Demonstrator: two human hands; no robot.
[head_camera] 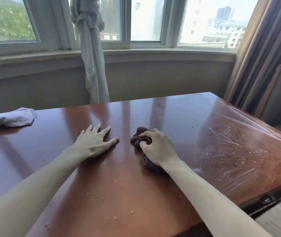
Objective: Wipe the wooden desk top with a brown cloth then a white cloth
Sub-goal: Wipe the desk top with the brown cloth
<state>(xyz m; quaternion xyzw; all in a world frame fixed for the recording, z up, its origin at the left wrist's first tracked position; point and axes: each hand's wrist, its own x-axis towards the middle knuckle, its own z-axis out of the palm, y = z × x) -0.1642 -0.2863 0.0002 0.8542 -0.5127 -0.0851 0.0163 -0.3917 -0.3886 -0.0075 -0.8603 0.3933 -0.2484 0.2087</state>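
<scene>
We clench the bunched dark brown cloth (142, 142) in our right hand (158, 147) to scrub the glossy reddish wooden desk top (179, 120), our flat, spread left hand (94, 141) just beside that grip steadying us (the crumpled white cloth (10, 118) waits well off to its left).

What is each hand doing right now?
Left hand: open, flat on the desk.
Right hand: gripping the brown cloth.

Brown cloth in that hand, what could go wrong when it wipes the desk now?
1. Crumbs lie near the front edge of the desk top; a careless sweep of the brown cloth, bunched in the right hand, might push them onto the floor.
2. The left hand rests flat on the wood and may leave fingerprints.
3. The white cloth sits by the far left edge and could get knocked off.
</scene>
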